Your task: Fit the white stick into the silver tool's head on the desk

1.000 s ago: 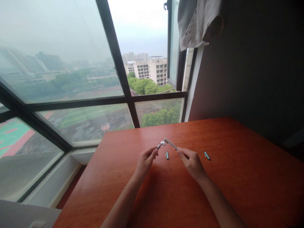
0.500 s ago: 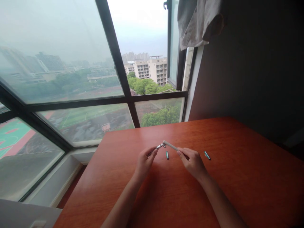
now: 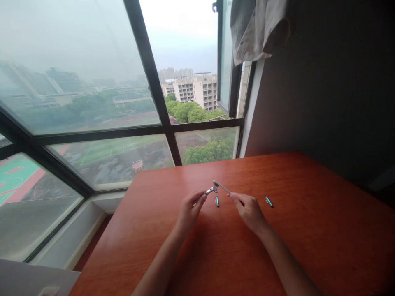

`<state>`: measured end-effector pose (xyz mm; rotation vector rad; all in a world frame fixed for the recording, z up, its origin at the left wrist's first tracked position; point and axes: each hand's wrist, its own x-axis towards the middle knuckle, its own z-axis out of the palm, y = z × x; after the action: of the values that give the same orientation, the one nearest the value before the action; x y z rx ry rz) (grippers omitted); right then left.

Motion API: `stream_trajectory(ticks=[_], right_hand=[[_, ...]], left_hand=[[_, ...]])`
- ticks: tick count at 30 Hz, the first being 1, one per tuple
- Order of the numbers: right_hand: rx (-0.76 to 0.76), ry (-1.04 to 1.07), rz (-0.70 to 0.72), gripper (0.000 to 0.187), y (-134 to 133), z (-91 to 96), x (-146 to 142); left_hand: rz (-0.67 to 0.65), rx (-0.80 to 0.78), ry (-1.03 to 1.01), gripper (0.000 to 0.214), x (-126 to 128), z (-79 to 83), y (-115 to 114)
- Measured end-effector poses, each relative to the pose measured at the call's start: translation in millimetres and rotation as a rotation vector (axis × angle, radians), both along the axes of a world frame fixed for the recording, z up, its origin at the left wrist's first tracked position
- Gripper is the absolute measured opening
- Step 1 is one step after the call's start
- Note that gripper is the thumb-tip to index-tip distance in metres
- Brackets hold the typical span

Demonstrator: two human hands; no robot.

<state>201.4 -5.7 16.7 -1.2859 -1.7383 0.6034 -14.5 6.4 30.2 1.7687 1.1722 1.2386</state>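
My left hand (image 3: 189, 209) pinches a small silver metal piece (image 3: 210, 190) at its near end, holding it just above the red-brown table (image 3: 308, 230). My right hand (image 3: 248, 209) pinches a thin pale stick-like part (image 3: 221, 187), whose far tip meets the silver piece. Both hands hover over the middle of the table, fingers closed. A small teal-and-silver cartridge (image 3: 217, 201) lies on the table between my hands. A second one (image 3: 268, 201) lies to the right of my right hand.
A large slanted window (image 3: 92, 102) with dark frames runs along the table's far and left sides. A pale cloth (image 3: 256, 28) hangs at the top by an open window pane. A dark wall (image 3: 333, 82) stands along the table's right side.
The two held parts have shifted slightly; the joint where stick and silver piece meet has moved a little right and the stick sits steeper. The cartridges on the table have not moved.
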Motion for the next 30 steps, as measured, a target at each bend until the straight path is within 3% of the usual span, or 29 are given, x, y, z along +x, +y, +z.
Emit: stream_trajectory(ticks=[16, 25, 30], right_hand=[[-0.537, 0.524, 0.268, 0.049, -5.3, 0.5, -9.9], [-0.481, 0.453, 0.251, 0.048, -3.7, -5.7, -8.4], [-0.368, 0.308, 0.198, 0.046, -1.9, -7.6, -7.5]], left_hand=[[0.070, 0.079, -0.019, 0.022, 0.2, 2.1, -1.7], [0.143, 0.059, -0.020, 0.024, -2.7, 0.7, -0.1], [0.208, 0.036, -0.040, 0.026, -3.7, 0.1, 1.2]])
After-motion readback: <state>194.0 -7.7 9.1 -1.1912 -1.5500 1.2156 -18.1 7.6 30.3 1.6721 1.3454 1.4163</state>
